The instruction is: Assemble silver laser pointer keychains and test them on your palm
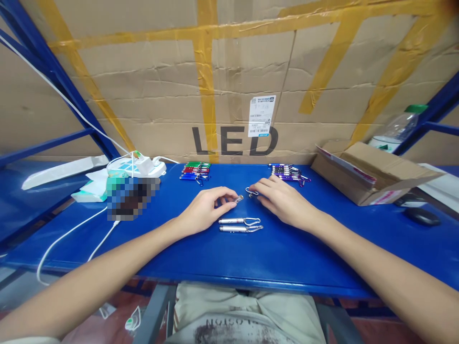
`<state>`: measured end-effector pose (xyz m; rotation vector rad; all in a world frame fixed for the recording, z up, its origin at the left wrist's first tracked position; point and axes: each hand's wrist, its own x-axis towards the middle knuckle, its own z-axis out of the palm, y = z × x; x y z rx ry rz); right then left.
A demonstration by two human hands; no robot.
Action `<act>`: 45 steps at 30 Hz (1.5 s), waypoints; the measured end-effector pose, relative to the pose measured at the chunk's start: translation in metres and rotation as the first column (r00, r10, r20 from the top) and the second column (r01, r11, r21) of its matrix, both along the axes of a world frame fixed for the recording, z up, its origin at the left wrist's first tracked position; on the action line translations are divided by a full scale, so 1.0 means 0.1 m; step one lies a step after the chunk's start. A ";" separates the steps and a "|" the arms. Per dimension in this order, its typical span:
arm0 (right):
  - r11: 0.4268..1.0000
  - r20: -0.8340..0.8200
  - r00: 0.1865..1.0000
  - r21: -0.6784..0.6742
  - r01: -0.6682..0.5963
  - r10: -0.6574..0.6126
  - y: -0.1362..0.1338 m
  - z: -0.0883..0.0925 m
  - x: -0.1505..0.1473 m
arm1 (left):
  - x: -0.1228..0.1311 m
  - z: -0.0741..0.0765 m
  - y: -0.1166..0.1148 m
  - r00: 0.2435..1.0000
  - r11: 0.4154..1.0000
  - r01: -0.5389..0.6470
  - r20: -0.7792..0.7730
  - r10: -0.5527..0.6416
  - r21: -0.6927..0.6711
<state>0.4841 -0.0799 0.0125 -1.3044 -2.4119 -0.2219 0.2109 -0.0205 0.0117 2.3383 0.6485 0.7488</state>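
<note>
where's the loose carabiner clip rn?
Head view, just right of centre on the blue table: the carabiner clip is at the fingertips of the right hand, next to the silver torch held in the left hand.

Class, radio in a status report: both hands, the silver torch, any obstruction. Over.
Left hand shut on silver torch. Right hand touching metal clip, grip unclear. Two clipped torches lie just nearer the person, nothing between the hands.
</note>
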 end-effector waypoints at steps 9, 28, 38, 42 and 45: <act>1.000 0.047 0.999 -0.028 0.009 -0.008 -0.03 0.03 -0.04 | 0.00 0.00 0.00 1.000 1.000 0.017 -0.015 -0.017 0.019; 0.992 -0.411 0.906 -0.033 -0.124 0.100 -0.12 0.11 -0.18 | 0.00 -0.01 0.00 0.999 0.999 0.040 -0.007 -0.040 0.012; 0.980 -0.488 0.870 -0.124 -0.153 0.074 -0.12 0.04 -0.23 | -0.01 -0.03 -0.01 0.997 0.997 0.062 -0.041 -0.059 0.056; 0.964 -0.607 0.794 -0.191 -0.183 0.030 -0.10 0.01 -0.24 | -0.01 -0.04 -0.01 0.997 0.993 0.073 -0.038 -0.070 0.089; 0.967 -0.601 0.799 -0.190 -0.172 0.024 -0.08 0.01 -0.24 | -0.01 -0.04 -0.01 0.998 0.995 0.059 -0.026 -0.057 0.080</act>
